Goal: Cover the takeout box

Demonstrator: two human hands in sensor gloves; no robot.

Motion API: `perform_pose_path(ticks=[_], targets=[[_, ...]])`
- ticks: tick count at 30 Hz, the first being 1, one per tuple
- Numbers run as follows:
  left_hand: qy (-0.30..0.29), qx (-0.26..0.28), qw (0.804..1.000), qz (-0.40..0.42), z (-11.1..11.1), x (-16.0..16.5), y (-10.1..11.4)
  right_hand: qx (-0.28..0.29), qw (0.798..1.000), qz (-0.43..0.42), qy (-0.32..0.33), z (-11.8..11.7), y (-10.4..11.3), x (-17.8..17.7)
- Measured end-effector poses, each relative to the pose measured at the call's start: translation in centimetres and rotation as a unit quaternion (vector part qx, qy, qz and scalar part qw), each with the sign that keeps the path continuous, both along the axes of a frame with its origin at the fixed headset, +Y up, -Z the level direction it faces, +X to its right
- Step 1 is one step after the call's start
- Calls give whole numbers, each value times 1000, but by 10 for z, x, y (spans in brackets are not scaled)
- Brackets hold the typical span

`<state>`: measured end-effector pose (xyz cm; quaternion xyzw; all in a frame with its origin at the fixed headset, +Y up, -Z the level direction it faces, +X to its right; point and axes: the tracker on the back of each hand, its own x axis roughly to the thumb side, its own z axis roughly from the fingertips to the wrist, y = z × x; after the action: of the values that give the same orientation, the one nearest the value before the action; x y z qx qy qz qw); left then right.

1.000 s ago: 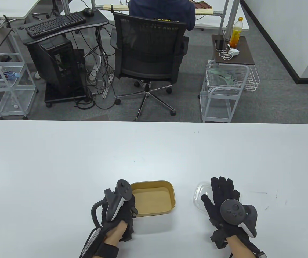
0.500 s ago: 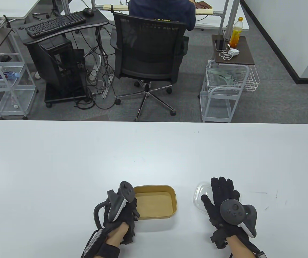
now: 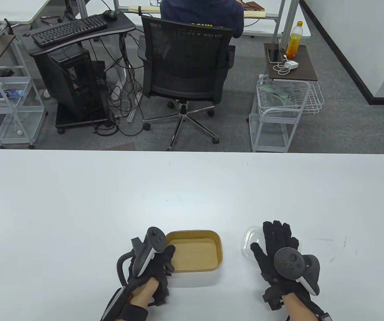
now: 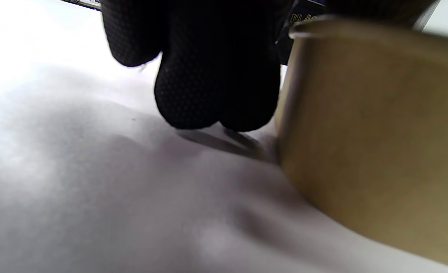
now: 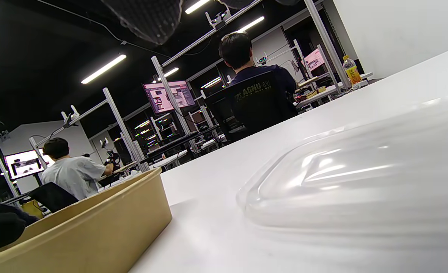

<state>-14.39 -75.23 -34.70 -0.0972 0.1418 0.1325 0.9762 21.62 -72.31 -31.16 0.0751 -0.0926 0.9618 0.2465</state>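
Note:
The brown paper takeout box [image 3: 195, 250] stands open and empty near the table's front edge. My left hand [image 3: 165, 259] holds its left side, thumb at the rim. In the left wrist view my fingers [image 4: 216, 76] hang against the outside of the box wall [image 4: 371, 132]. The clear plastic lid [image 3: 250, 240] lies on the table to the right of the box, apart from it. My right hand [image 3: 277, 235] is spread flat over the lid and hides most of it. The right wrist view shows the lid [image 5: 360, 178] and the box corner [image 5: 83, 227].
The white table [image 3: 192, 187] stretches wide beyond the box and lid. Past its far edge are an office chair [image 3: 185, 67] with a seated person, a computer desk [image 3: 71, 30] and wire carts [image 3: 279, 110].
My left hand and the box have shifted a little to the right and toward me. The right hand and the lid have not moved.

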Motion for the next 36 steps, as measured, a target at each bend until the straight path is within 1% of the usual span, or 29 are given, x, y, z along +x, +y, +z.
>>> perform_pose_path(ticks=[3,6,12,15,21,24,27,31,36], targets=[[2,27,1000,5,4,-6,6,-1,1000,-1,0,0,0,0],[-12,67,998,11,10,-14,18,-1,1000,-3,-2,0,0,1],[-40,113,993,-8,22,-37,34,-3,1000,1,-1,-1,0,0],[-54,124,991,-9,28,-50,34,-7,1000,6,-1,-1,-1,0],[-57,123,990,-36,39,-69,24,-20,1000,18,-2,-2,-5,-2],[-53,117,990,-52,42,-76,23,-32,999,31,-12,-3,-8,-1],[-44,126,990,-40,44,-82,25,-48,997,43,-35,-5,-10,2],[-40,124,991,-39,45,-85,24,-66,994,48,-76,-8,-10,11],[-43,126,991,-29,47,-82,27,-94,982,53,-158,-9,-9,31]])
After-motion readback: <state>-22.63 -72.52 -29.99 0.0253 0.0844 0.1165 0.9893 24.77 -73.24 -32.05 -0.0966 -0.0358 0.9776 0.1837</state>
